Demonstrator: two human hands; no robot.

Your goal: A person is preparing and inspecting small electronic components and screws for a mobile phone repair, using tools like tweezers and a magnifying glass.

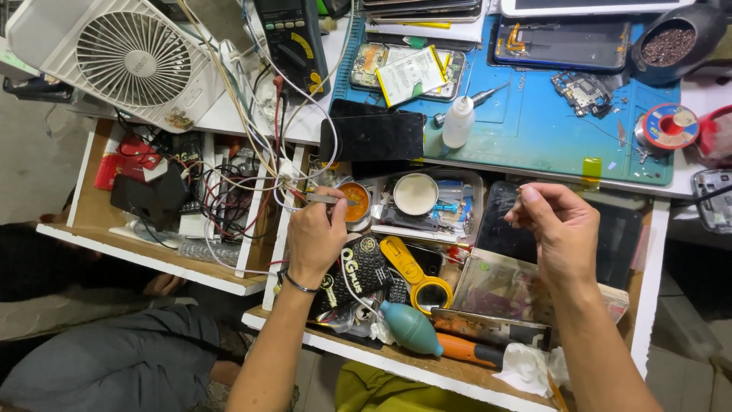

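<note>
Left hand (316, 233) pinching, right hand (555, 229) fingertips pressed together.

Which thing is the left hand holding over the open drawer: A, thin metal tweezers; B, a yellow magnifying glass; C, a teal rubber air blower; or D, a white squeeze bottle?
A: the left hand pinches thin metal tweezers, their tips toward the small orange tin.

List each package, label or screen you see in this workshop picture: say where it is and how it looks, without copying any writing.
Dark phone screen: desk edge, centre; black rectangle.
Battery label: blue mat; white with yellow edge.
Multimeter: top centre; dark with yellow dial markings.
Black packet: open drawer, by the left hand; black, pale print.
Tablet: top right; white frame.
</note>
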